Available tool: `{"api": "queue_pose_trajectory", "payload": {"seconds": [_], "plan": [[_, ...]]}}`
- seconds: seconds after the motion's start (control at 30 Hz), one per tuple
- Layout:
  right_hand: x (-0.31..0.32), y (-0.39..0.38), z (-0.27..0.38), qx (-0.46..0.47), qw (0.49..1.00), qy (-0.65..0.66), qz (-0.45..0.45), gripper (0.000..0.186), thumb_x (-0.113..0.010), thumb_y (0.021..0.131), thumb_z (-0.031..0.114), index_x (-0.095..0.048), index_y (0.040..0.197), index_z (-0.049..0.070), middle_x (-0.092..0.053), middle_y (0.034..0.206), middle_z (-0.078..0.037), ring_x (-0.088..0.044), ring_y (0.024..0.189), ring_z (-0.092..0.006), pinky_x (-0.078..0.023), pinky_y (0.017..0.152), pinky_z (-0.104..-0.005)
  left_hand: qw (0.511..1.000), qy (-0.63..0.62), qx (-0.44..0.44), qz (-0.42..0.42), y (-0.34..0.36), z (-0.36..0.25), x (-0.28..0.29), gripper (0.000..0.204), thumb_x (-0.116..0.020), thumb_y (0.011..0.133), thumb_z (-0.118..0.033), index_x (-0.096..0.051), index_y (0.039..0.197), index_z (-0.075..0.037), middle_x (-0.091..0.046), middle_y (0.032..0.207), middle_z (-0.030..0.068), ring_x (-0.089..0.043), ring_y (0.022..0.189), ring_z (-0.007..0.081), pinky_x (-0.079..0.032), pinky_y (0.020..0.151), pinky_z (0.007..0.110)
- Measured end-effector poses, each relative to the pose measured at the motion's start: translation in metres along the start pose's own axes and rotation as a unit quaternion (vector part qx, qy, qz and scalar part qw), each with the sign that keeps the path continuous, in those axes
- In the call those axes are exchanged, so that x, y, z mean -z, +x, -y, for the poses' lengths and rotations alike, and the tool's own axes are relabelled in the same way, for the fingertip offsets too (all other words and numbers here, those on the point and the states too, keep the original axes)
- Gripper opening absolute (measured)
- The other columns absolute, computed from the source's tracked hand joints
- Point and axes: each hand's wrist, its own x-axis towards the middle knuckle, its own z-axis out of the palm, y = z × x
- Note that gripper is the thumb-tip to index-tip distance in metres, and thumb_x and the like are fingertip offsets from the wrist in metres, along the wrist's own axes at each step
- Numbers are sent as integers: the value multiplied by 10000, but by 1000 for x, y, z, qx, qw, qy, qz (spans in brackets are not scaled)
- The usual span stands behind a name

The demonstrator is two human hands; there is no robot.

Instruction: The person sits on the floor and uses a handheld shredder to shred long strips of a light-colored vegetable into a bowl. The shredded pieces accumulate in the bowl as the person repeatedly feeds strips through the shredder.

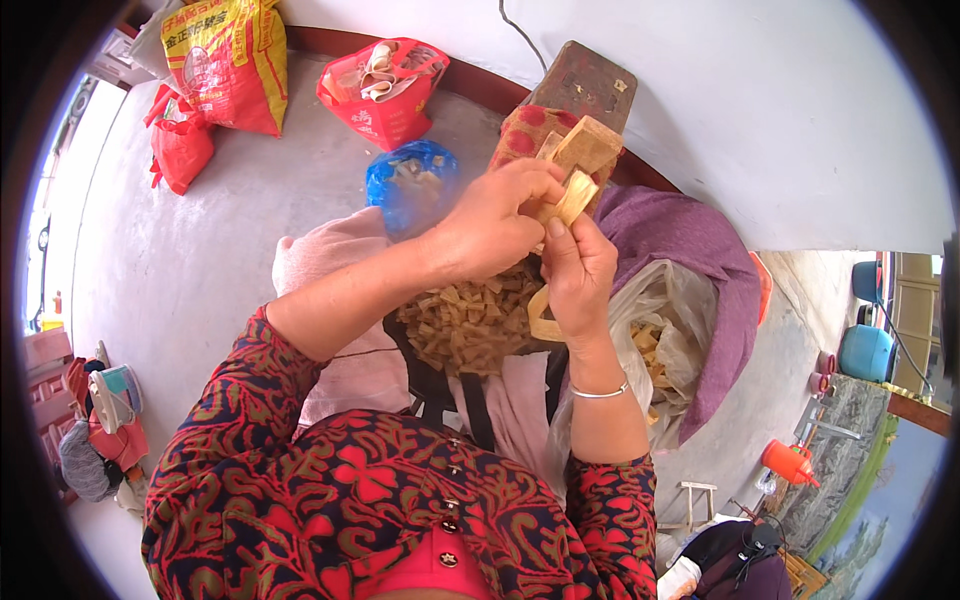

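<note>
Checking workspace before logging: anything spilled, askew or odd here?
Minor: a couple of pale scraps lie loose on the brown wooden bench, apart from the pile of small yellowish pieces; probably stray debris. Nothing else clearly stands out.

Bold printed characters on a red-and-yellow sack (232, 75), yellowish ones on a red bag (385, 115) — perhaps two, slightly blurred

Left grip (503, 215) and right grip (580, 268) at yellowish strip (577, 197); chopped pieces (465, 325) below, blue bag (388, 190) beyond.
</note>
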Motion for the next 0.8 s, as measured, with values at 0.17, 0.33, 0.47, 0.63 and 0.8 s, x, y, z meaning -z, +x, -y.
{"api": "queue_pose_trajectory", "payload": {"seconds": [0.17,0.33,0.47,0.63,0.8], "plan": [[10,4,11,-258,897,347,88,269,-492,939,279,-552,787,66,-360,534,57,-293,404,-57,-259,384,-225,956,150,-230,-105,-3,4,-4,139,-504,691,21,-543,823,2,-575,1077,185,-581,849,325,-475,732,363],[26,10,18,-256,919,269,135,138,-600,877,167,-597,848,32,-524,644,48,-399,514,-11,-291,444,-181,958,159,-230,-62,-6,5,3,143,-439,697,52,-532,787,-8,-590,731,109,-569,619,244,-462,576,321],[20,9,20,-98,988,97,74,102,-639,818,13,-625,917,-7,-566,706,51,-456,599,2,-347,520,-157,995,51,-66,-62,-4,6,-1,88,-451,744,16,-521,793,-5,-519,620,65,-506,573,147,-430,537,298],[39,15,13,-209,920,295,148,123,-648,822,46,-655,940,10,-570,675,32,-395,476,2,-302,420,-175,985,119,-81,-93,-1,1,-2,56,-524,746,11,-524,799,-8,-501,613,48,-461,561,105,-398,511,283],[34,10,0,-188,872,427,151,176,-680,831,115,-662,985,31,-575,671,14,-357,445,-12,-261,394,-173,985,152,-49,-64,-1,-3,4,103,-576,723,0,-544,821,-4,-531,649,58,-492,589,111,-415,524,278]]}}
